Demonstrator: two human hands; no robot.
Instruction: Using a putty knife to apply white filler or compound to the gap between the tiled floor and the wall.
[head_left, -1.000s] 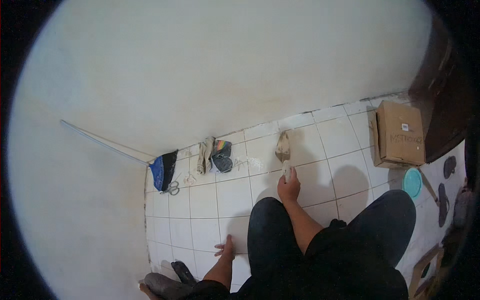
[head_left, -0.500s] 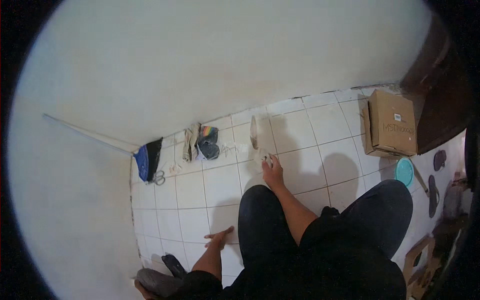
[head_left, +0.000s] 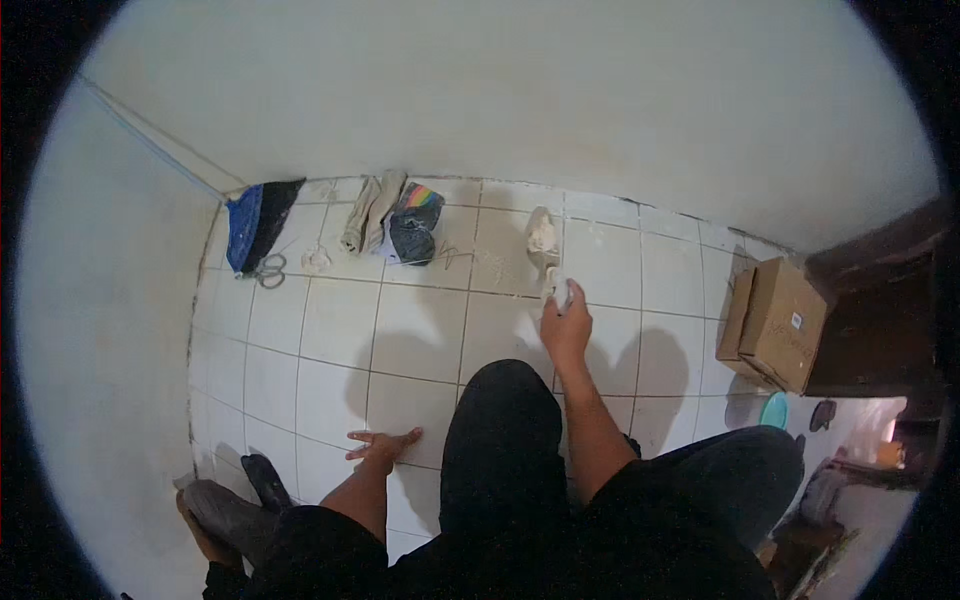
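Note:
My right hand (head_left: pixel 566 330) grips the pale, plaster-smeared handle of a small trowel (head_left: pixel 542 238), whose blade points toward the back wall and carries white material. My left hand (head_left: pixel 382 446) rests on or just over the white floor tiles (head_left: pixel 335 385), fingers spread, holding nothing. Beyond it lie a blue-and-black scraper or bag (head_left: pixel 250 225), grey scissors (head_left: pixel 271 270), a white lump (head_left: pixel 316 260), rolled beige cloths (head_left: pixel 365 215) and a dark crumpled item with rainbow stripes (head_left: pixel 414 225). Whether the trowel blade touches the floor I cannot tell.
Pale walls (head_left: pixel 620 100) meet in a corner, with a thin rod (head_left: pixel 150 138) leaning there. To the right are a cardboard box (head_left: pixel 780 330), a turquoise lid (head_left: pixel 773 410), dark footwear (head_left: pixel 822 417) and a doorway. Part of another person (head_left: pixel 230 520) in grey clothing is at lower left.
The view has turned, bringing more of the right doorway in. My right hand has twisted the trowel, so its blade now shows white material. My left hand stays spread low over the tiles.

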